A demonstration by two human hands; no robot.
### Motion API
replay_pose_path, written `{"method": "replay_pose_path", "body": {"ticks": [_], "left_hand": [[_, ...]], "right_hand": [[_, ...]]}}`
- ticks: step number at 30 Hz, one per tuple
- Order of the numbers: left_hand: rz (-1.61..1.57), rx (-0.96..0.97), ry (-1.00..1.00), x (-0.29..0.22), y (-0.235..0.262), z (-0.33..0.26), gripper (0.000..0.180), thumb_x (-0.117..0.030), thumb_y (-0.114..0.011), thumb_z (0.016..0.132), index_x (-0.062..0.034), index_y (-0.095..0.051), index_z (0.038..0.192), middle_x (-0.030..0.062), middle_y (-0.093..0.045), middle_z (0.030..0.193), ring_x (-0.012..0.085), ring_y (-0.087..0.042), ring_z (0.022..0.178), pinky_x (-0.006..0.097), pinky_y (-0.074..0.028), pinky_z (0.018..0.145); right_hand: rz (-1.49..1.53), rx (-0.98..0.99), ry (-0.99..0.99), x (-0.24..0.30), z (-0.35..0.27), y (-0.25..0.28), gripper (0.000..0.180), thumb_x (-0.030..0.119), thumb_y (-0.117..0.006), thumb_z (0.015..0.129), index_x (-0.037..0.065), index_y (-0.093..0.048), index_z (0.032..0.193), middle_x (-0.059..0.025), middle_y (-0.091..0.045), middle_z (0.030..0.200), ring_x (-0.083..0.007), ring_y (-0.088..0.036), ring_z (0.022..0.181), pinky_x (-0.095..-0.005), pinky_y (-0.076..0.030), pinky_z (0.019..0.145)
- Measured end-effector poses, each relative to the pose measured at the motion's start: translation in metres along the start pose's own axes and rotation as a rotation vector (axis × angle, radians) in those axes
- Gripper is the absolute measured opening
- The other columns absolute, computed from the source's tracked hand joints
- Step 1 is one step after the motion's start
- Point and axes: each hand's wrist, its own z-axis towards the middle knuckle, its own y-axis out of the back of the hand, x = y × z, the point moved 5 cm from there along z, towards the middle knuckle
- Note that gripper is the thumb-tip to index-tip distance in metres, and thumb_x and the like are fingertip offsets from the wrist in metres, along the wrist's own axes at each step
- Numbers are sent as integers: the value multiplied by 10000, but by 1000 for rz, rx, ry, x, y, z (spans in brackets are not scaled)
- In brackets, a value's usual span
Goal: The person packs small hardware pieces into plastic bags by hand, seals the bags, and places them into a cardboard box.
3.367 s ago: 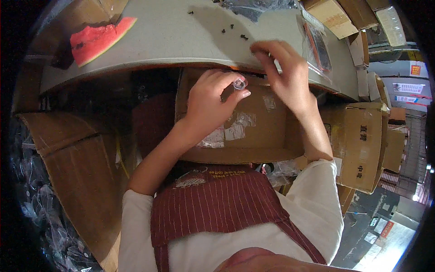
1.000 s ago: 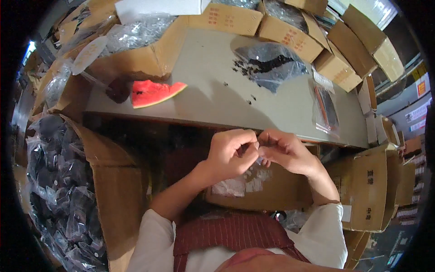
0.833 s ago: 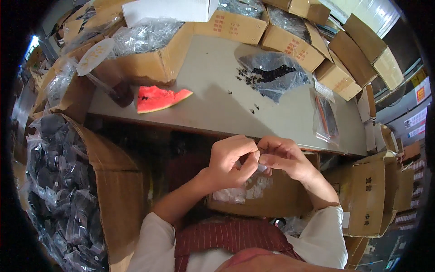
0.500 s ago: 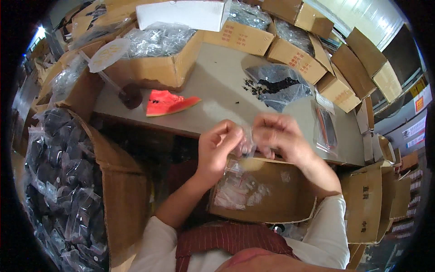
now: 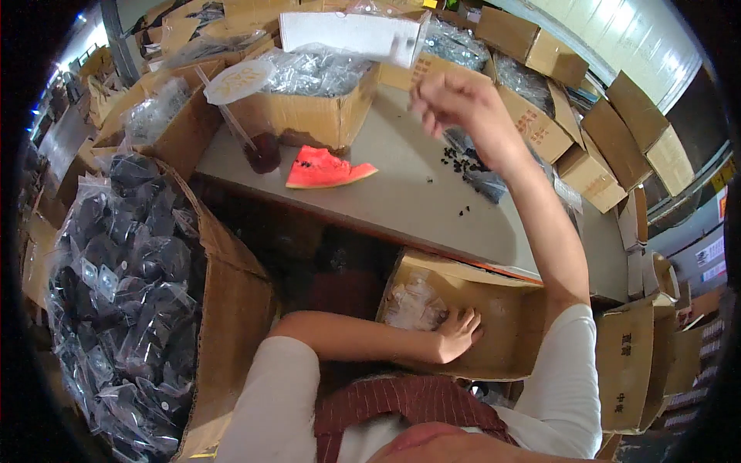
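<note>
My left hand (image 5: 459,337) is down inside a shallow cardboard box (image 5: 505,316) in front of me, its fingers spread. Small clear plastic bags (image 5: 414,303) are heaped beside that hand, at the box's left end. Raised over the far part of the table, my right hand (image 5: 455,100) has its fingers partly bent and smeared by motion; whether it holds anything does not show. Small black pieces (image 5: 461,163) lie scattered on the table below it. A clear bag (image 5: 486,185) lies next to them, partly hidden by my right forearm.
A watermelon slice (image 5: 328,171) and a lidded cup (image 5: 263,154) with a straw stand on the table (image 5: 401,185). To the left, a tall carton (image 5: 239,309) holds several bagged black items (image 5: 123,309). Cartons (image 5: 316,119) of clear packets line the back; open cartons (image 5: 648,363) stand at right.
My hands, earlier close together with a small clear bag between them, have parted. My left hand has dropped into the box; my right has risen over the table. The whole view has shifted slightly.
</note>
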Motion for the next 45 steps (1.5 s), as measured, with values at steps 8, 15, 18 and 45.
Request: {"method": "replay_pose_path", "body": {"ticks": [8, 15, 18, 45], "left_hand": [[-293, 202, -99, -2, 0, 2, 243, -113, -596, 826, 58, -626, 996, 207, -598, 1032, 330, -648, 908, 379, -591, 679], [-244, 236, -239, 3, 11, 13, 187, -103, -608, 863, 24, -627, 999, 208, -627, 976, 353, -667, 878, 418, -575, 657], [-553, 373, 12, 17, 50, 38, 217, -89, -649, 825, 25, -590, 1001, 240, -637, 955, 379, -664, 896, 466, -558, 693], [-1159, -48, 778, 122, 121, -18, 220, -203, -635, 963, -27, -709, 1073, 146, -711, 918, 222, -677, 804, 352, -535, 756]], "right_hand": [[0, 157, -194, -21, -107, -16, 182, 140, -583, 1012, -11, -677, 974, -59, -683, 823, -120, -649, 680, -273, -543, 635], [-772, 72, 153, -41, -55, -16, 178, 113, -603, 945, -18, -665, 1048, -135, -699, 858, -209, -690, 713, -328, -558, 690], [-944, -61, 269, -90, 5, -15, 277, 194, -639, 910, -3, -657, 1103, -194, -706, 932, -347, -700, 862, -435, -555, 782], [-817, -361, 414, 6, 44, -1, 200, 184, -651, 924, 79, -718, 1081, -97, -725, 857, -197, -688, 735, -325, -548, 698]]}}
